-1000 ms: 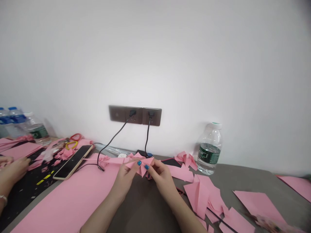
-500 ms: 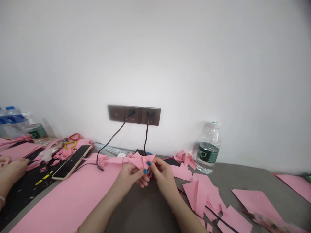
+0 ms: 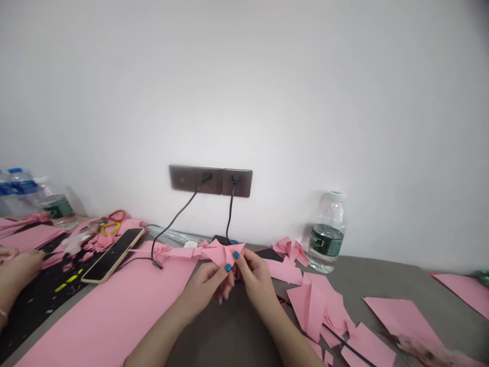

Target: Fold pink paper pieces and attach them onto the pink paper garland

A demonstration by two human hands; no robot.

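Both hands meet above the grey counter (image 3: 382, 283), just near of the wall. The left hand (image 3: 208, 285) and the right hand (image 3: 256, 278) each pinch a small folded pink paper (image 3: 223, 252) between thumb and fingertips, holding it up off the counter with its points spread left and right. The nails on both hands are painted blue.

Left of the hands a long pink sheet (image 3: 114, 316) lies flat, running from the near edge toward the wall. A phone (image 3: 113, 248) rests face up at its far left corner, with a black cable (image 3: 171, 224) running from beside it up to a wall socket (image 3: 211, 180); a second cable hangs from the socket next to it.

Right of the hands lie folded pink pieces (image 3: 317, 306) and loose sheets. A water bottle (image 3: 327, 232) stands upright near the wall, with small folded shapes (image 3: 292, 250) just left of it.

At the far left, another person's hand (image 3: 19, 267) rests on a dark mat, with scissors (image 3: 112, 221) and more bottles (image 3: 34, 196) behind it.
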